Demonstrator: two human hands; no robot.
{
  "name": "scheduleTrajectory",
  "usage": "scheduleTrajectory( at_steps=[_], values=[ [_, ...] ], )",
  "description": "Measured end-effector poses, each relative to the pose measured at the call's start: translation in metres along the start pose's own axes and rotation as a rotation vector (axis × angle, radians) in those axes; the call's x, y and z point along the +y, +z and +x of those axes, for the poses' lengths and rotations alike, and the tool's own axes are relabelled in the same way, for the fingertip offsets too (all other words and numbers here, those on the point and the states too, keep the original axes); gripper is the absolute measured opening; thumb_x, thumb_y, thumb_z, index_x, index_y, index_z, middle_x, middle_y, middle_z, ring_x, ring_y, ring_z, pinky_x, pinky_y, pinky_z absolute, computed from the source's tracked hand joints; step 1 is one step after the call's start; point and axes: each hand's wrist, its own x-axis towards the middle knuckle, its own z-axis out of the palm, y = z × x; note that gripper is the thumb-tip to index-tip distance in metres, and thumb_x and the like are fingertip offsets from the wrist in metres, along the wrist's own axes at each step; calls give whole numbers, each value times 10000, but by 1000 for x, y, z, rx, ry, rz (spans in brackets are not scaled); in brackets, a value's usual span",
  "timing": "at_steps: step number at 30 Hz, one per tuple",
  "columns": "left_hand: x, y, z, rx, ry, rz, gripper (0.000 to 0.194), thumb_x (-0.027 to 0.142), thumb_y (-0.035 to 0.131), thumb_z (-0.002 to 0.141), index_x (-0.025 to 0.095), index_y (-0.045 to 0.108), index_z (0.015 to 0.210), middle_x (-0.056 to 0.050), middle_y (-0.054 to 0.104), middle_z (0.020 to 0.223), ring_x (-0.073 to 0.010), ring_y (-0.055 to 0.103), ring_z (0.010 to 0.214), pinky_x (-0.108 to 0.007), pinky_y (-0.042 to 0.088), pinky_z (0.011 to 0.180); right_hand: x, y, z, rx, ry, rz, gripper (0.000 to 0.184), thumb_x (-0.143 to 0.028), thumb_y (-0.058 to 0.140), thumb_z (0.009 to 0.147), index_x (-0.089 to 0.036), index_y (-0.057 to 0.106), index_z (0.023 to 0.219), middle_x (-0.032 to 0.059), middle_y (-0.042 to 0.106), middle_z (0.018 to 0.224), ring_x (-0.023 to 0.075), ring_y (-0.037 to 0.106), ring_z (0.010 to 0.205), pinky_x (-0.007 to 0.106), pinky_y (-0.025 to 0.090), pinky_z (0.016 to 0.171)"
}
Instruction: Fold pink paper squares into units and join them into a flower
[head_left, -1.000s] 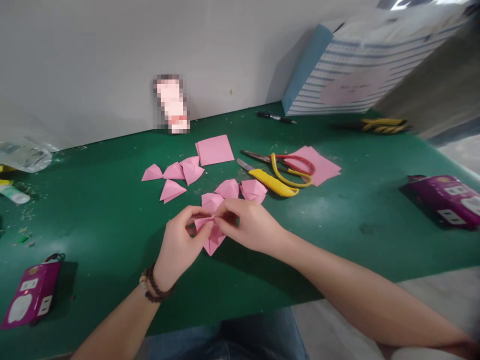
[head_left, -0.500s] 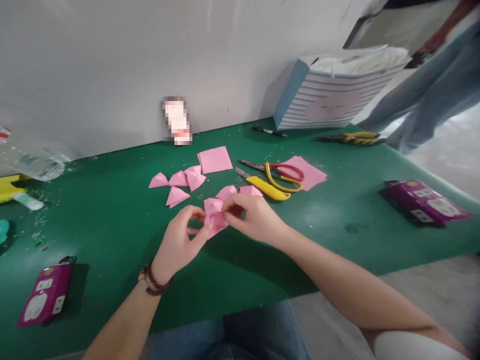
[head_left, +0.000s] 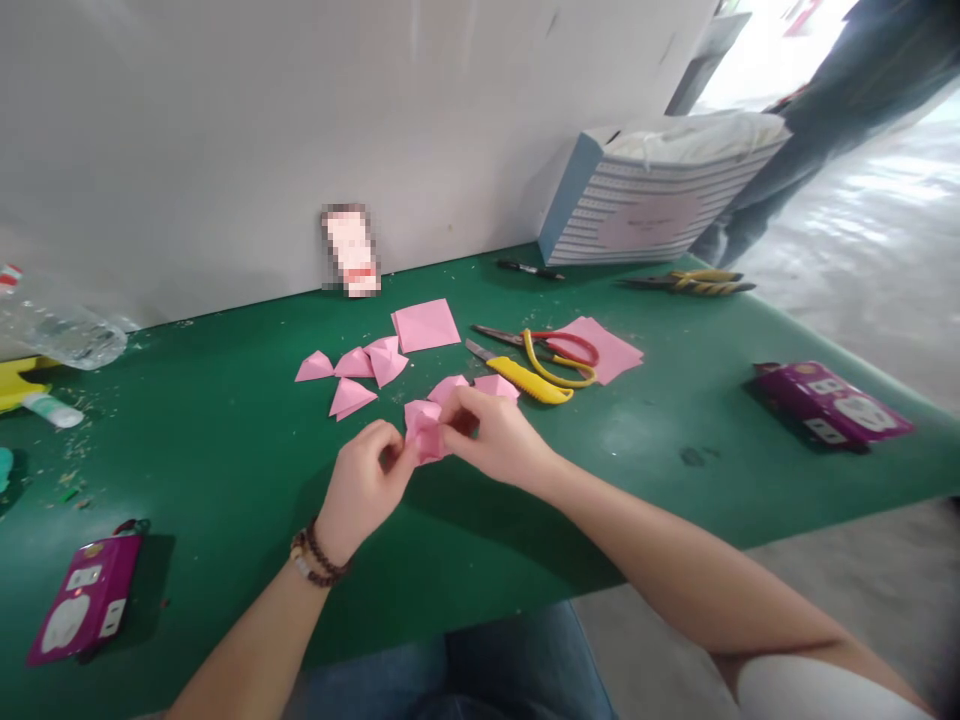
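Note:
Between my two hands is a folded pink paper piece [head_left: 426, 430], partly opened out, just above the green table. My left hand [head_left: 369, 478], with beaded bracelets at the wrist, pinches its left edge. The fingers of my right hand [head_left: 491, 435] grip its right side. Just beyond lie folded pink pieces [head_left: 498, 387], partly hidden by my right hand. Several more folded pink pieces [head_left: 352, 393] rest to the left. A square pink paper stack [head_left: 426, 326] lies behind them. Right of it are scissors [head_left: 559, 352] and a yellow utility knife [head_left: 529, 380], beside more pink sheets [head_left: 611, 350].
On the green table [head_left: 240, 480] are a pen [head_left: 529, 269], pliers [head_left: 694, 282], two purple packs [head_left: 832, 402] and a plastic bottle [head_left: 67, 330]. A phone [head_left: 351, 250] leans on the wall. A striped bag [head_left: 660, 195] stands near a person's legs [head_left: 739, 225].
My left fingers have curled in and closed on the paper's edge, and the folded piece now looks more opened. The person at the right has shifted, and my view has turned slightly.

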Motion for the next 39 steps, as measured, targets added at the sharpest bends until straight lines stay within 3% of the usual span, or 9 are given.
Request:
scheduleTrajectory(
  at_steps=[3, 6, 11, 19, 24, 35, 39],
  values=[
    [-1, 1, 2, -202, -228, -304, 298, 454, 623, 788, 192, 497, 856, 33, 488, 697, -110, 478, 581, -199, 367, 441, 3, -4, 2, 128, -41, 33, 124, -140, 573, 725, -201, 479, 670, -31, 555, 656, 91, 494, 564, 213, 423, 503],
    [2, 5, 2, -340, -384, -562, 326, 492, 574, 817, 171, 518, 833, 67, 424, 574, -64, 355, 423, -171, 275, 346, 3, -3, 2, 169, -91, 62, 126, -156, 573, 741, -205, 474, 680, -34, 544, 642, 91, 487, 553, 215, 432, 500],
    [8, 17, 1, -178, -468, -742, 344, 446, 609, 780, 162, 476, 640, 68, 392, 517, -28, 277, 388, -167, 127, 352, 2, 5, -4, 156, -176, 83, 110, -165, 580, 747, -203, 488, 701, -17, 561, 678, 106, 545, 590, 233, 483, 533],
    [1, 31, -7, -18, -391, -743, 393, 352, 545, 818, 192, 311, 545, 90, 247, 467, -36, 210, 417, -193, 144, 406, 2, 16, -8, 192, -193, 100, 108, -141, 571, 749, -203, 493, 705, -18, 578, 670, 103, 562, 580, 222, 495, 527],
    [0, 32, -8, -27, -372, -690, 403, 472, 564, 831, 173, 439, 592, 61, 384, 502, -44, 296, 410, -196, 194, 390, 1, 15, -9, 217, -139, 124, 107, -180, 590, 767, -206, 500, 716, -15, 593, 679, 103, 565, 588, 223, 512, 534],
    [-11, 33, -10, 61, -347, -608, 406, 441, 563, 818, 182, 416, 542, 71, 321, 460, -50, 247, 402, -210, 187, 393, 1, 19, -14, 159, -129, 148, 123, -218, 597, 813, -203, 510, 727, -9, 608, 684, 113, 603, 600, 240, 543, 565],
    [-7, 31, -5, 40, -364, -607, 394, 461, 532, 839, 180, 442, 578, 77, 301, 470, -50, 250, 403, -197, 193, 386, 0, 15, -10, 162, -136, 106, 104, -217, 602, 805, -199, 531, 732, -10, 613, 682, 105, 588, 583, 225, 520, 541]
  ],
)
